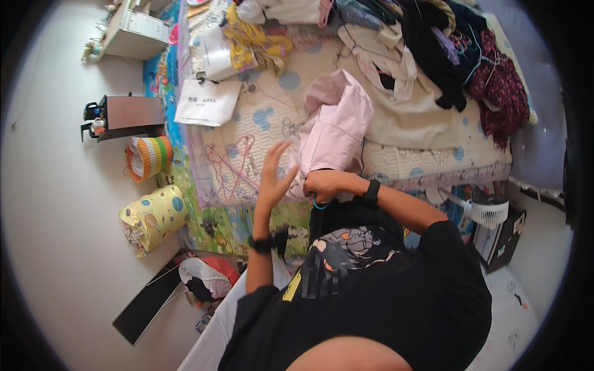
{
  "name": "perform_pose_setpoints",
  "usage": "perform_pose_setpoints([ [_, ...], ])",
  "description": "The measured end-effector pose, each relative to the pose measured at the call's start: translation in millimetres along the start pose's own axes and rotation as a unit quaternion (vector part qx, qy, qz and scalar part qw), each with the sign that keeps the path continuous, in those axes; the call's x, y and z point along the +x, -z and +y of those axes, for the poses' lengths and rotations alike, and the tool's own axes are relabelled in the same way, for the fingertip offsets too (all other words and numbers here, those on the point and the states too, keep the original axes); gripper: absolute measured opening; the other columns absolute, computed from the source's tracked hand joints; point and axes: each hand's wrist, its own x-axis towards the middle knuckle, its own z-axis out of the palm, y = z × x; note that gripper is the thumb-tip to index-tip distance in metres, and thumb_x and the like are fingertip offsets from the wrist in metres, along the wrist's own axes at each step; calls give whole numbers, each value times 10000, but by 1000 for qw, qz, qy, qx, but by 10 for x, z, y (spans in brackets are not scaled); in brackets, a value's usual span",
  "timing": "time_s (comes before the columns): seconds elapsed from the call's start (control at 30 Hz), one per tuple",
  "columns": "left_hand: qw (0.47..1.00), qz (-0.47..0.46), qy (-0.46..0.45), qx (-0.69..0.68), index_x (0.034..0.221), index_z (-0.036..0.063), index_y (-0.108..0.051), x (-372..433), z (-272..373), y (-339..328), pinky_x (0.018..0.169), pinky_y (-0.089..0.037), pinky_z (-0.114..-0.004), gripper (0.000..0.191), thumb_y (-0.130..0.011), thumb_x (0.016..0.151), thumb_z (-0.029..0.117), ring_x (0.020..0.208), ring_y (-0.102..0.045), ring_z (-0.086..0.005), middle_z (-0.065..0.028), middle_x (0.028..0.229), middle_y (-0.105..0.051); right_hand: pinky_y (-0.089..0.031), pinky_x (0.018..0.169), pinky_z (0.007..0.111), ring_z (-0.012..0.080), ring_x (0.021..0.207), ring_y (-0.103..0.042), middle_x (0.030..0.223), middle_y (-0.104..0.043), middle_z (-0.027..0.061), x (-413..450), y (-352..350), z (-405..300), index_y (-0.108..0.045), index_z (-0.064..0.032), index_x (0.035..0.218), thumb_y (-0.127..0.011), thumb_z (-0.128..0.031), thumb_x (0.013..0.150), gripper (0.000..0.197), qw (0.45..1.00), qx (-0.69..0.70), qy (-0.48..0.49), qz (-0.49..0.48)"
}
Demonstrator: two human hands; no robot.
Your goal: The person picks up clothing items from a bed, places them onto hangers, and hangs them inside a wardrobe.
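A light pink garment (335, 134) lies bunched and partly raised near the front edge of the bed, its folds hiding its exact kind. My right hand (325, 183) is closed at its near end, and a teal curved piece (321, 205), which looks like part of a clothes hanger, sticks out below the fist. Fingers spread and slightly blurred, my left hand (274, 178) is just left of the garment. Whether it brushes the cloth cannot be told. Several pink clothes hangers (239, 160) lie on the quilted bed cover (274, 127) to the left.
Piled clothes, including a black garment (429, 55) and a dark red patterned one (499, 88), cover the far right. A beige garment (415, 123) lies nearer. White bags (207, 102) and yellow cloth (250, 39) sit far left. A white fan (489, 208) stands at right.
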Motion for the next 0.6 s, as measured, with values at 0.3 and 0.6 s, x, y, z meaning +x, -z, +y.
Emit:
perform_pose_setpoints([
  [0.3,847,-450,-253,124,1303,278,-593,786,220,-725,1102,-309,-501,530,-703,789,203,1376,-289,-450,-287,1486,-276,-487,641,441,340,706,-633,708,-636,184,-439,-259,-176,-682,13,798,-688,-165,624,249,999,-4,-17,29],
  [0.6,729,-553,-352,197,1109,246,-712,924,561,-1382,1059,-312,-628,467,-752,649,176,1461,-165,-319,-47,1550,-283,-505,670,460,359,749,-657,768,-665,189,-752,-391,-332,-687,-6,837,-691,-192,647,266,996,-32,-85,-24],
])
